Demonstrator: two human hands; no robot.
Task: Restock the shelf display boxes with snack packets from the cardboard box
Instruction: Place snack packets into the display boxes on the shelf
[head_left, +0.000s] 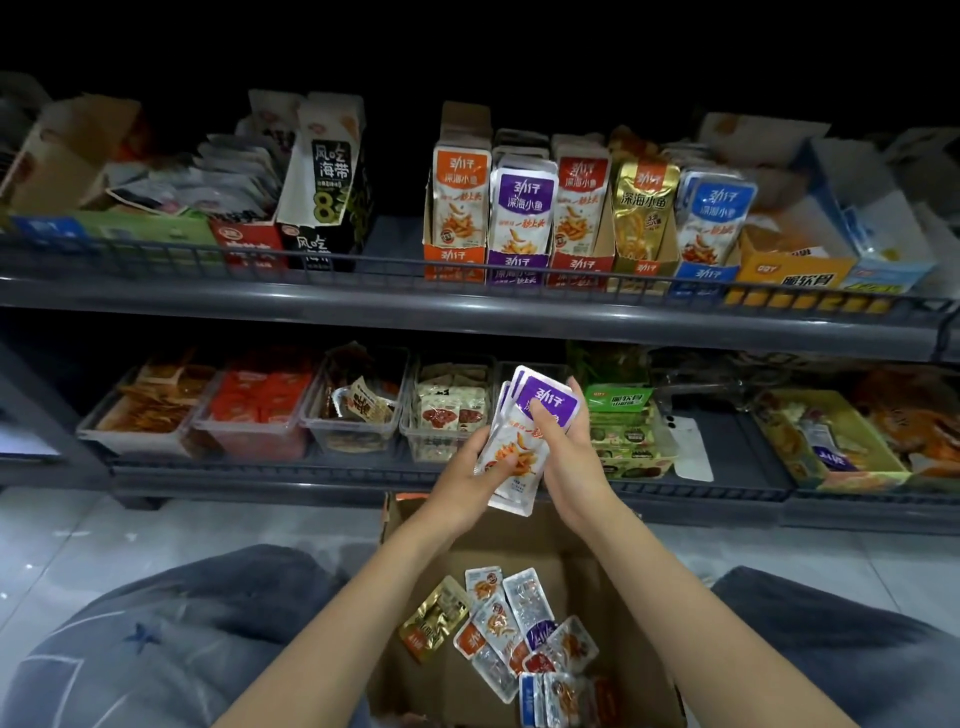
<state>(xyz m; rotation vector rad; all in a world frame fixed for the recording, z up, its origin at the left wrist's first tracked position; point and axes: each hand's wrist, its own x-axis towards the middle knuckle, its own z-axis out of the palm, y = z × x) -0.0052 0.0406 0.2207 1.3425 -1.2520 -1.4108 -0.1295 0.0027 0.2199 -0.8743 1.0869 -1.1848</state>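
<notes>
Several purple-topped packets (524, 441) are held as one stack above the cardboard box (396, 525), gripped low by the left hand (467, 473) and pinched higher by the right hand (569, 460). Much is judged done: five display boxes (579, 260) along the front edge of the upper shelf (311, 299) are well filled. A mixed scatter of loose packets (519, 634) is left on the box floor.

A fanned stack of white foil snack packets with purple tops (524, 441) is tilting above the open brown cardboard box (545, 551), and the left hand (467, 470) and right hand (569, 449) are pinching it. Loose mixed foil packets (511, 629) are lying inside the box. The purple cardboard display box (516, 270) is standing upright, holding matching packets.
</notes>
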